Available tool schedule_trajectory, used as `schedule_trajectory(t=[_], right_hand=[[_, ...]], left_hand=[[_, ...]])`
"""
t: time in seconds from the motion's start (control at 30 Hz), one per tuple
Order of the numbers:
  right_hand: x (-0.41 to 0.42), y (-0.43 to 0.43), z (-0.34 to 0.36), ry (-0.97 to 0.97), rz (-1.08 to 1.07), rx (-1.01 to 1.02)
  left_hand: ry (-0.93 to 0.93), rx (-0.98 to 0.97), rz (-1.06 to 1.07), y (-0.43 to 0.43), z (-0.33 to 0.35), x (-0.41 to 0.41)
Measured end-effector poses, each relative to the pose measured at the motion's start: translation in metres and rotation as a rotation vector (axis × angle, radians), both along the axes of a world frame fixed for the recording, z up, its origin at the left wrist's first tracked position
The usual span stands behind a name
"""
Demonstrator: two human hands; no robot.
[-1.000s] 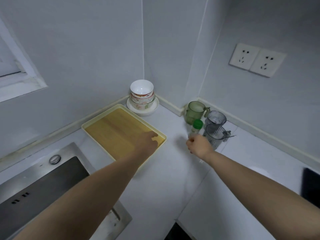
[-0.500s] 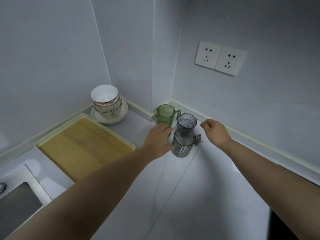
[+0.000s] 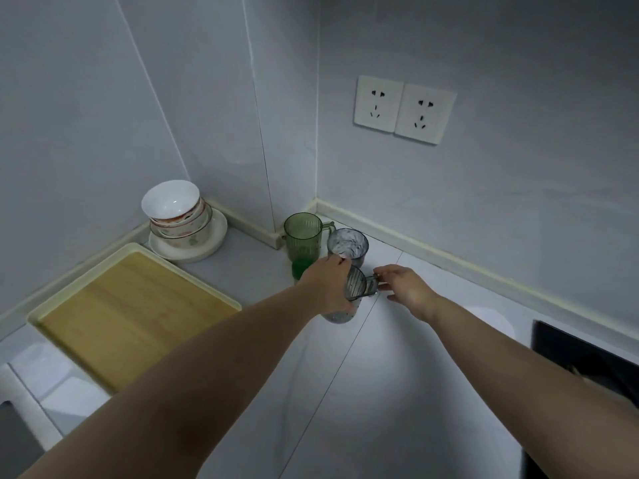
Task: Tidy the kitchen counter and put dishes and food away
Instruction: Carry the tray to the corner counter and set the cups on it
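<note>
A grey cup (image 3: 356,288) is held before the wall corner, low over the table (image 3: 380,392), just in front of a green mug (image 3: 303,233) and a second grey cup (image 3: 347,246). Its long axis is tilted: the base is turned down and toward the camera, the mouth is leaned up and to the right, and the handle is pointed right. Whether the base touches the table cannot be told. The left hand (image 3: 325,288) is wrapped round the body, so its grip is filled by the cup. The handle is pinched between thumb and fingers of the right hand (image 3: 406,290), a narrow grip. A green bottle cap (image 3: 301,267) is seen just left of the left hand. Stacked bowls (image 3: 173,209) on a plate (image 3: 211,243) are set further left, beside a wooden tray (image 3: 131,305).

Half a second ago the cup was stood upright on the table. The left hand was only laid near its left side, and the right hand was kept apart from the handle.
</note>
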State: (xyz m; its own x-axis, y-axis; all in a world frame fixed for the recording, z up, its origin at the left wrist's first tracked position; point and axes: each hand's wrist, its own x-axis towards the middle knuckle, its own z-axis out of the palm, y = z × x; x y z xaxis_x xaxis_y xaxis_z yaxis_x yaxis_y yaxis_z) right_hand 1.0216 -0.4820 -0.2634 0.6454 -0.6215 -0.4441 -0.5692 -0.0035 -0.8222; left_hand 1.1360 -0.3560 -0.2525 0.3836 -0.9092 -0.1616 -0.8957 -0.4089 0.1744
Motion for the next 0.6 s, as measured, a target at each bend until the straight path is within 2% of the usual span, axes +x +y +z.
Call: schedule_trajectory(t=[0.27,0.37,0.6], right_hand=[[-0.008,-0.001,0.017,-0.135,-0.117,-0.080],[-0.006,0.003,0.029,-0.204,-0.171,-0.074],[0.027,0.013,0.057,-0.326,-0.178,-0.101]], left_hand=[[0.102,-0.146,0.066,0.006,0.019,-0.009],[0.132,-0.270,0.086,0.012,0.035,-0.011],[0.153,-0.411,0.190,0.035,0.065,0.018]])
